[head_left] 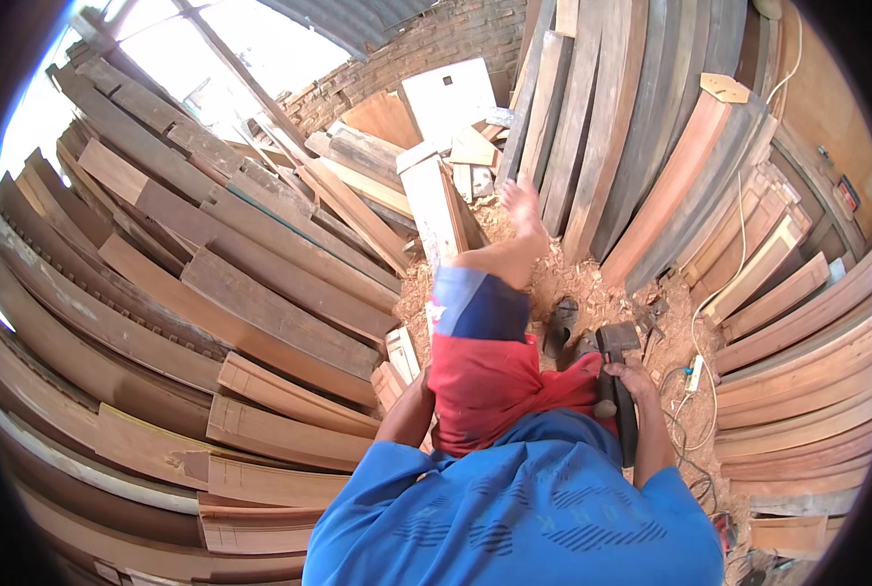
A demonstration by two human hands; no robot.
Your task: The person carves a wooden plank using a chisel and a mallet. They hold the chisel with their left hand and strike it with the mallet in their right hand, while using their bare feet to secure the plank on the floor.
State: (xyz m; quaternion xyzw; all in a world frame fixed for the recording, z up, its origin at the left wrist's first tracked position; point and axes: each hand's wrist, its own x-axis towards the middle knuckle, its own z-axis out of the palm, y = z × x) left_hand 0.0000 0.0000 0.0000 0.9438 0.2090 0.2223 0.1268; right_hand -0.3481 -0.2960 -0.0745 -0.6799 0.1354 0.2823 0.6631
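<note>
At the right side of my red and blue shorts [514,381], my right hand [637,381] is closed around a dark power tool that looks like an electric planer [618,339]. The planer hangs alongside my thigh, with a round knob facing inward and its long body running back toward my shirt. My left forearm [406,415] comes down at the other side of the shorts. Its hand is mostly hidden behind the cloth, so the fingers do not show. One bare foot [524,205] is stretched out ahead over the floor.
Wood shavings [553,273] cover the floor. Long boards [279,298] lean in rows on the left, and thick planks [612,127] stand ahead. More boards [807,391] line the right, near a white cable [739,264] and a power strip [694,374]. A white-topped timber [424,200] stands close to my foot.
</note>
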